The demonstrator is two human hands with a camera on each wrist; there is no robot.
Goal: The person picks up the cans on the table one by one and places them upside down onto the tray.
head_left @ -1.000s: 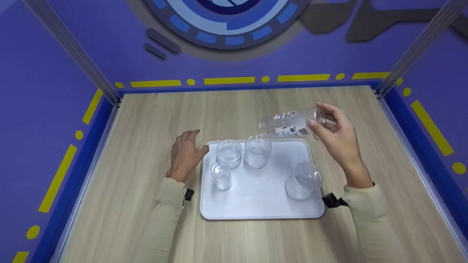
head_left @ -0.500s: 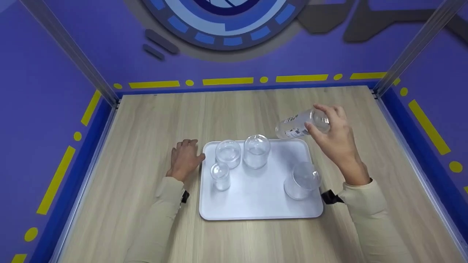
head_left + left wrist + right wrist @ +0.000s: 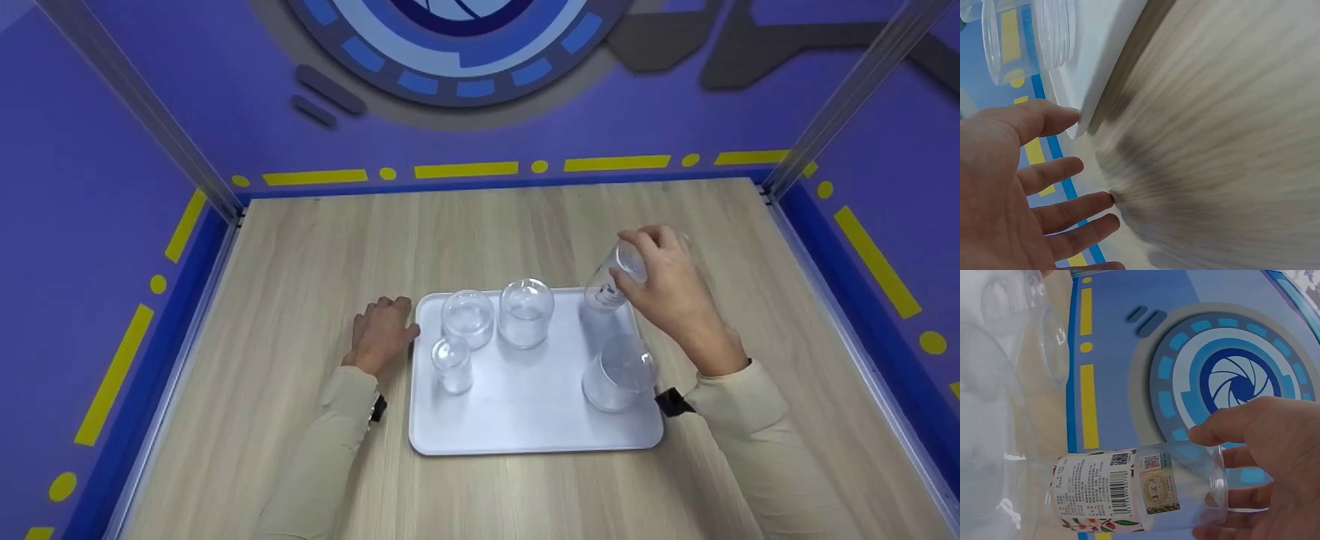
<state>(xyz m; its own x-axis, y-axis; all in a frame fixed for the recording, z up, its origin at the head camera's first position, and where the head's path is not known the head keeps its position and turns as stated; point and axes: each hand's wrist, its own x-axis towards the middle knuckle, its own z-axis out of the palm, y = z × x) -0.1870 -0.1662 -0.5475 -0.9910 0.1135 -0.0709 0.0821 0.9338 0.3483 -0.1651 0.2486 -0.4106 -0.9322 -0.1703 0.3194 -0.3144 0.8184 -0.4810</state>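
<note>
In the head view, my right hand holds a tall clear jar by its upper end, fingers and thumb round the rim. The jar tilts, its lower end over the tray's back right corner; whether it touches the tray I cannot tell. A printed label with a barcode and a gold sticker show in the right wrist view. My left hand rests by the left edge of the white tray. Its fingers are spread, and the thumb is at the tray's edge in the left wrist view.
Several clear containers stand on the tray: a small narrow one, a wide short one, a taller one and a large one at the right. Beneath is a wood-grain table, walled by blue panels.
My right hand has brought the jar down and nearer, turning it from almost level to steeper, over the tray's corner. My left hand has lowered slightly beside the tray.
</note>
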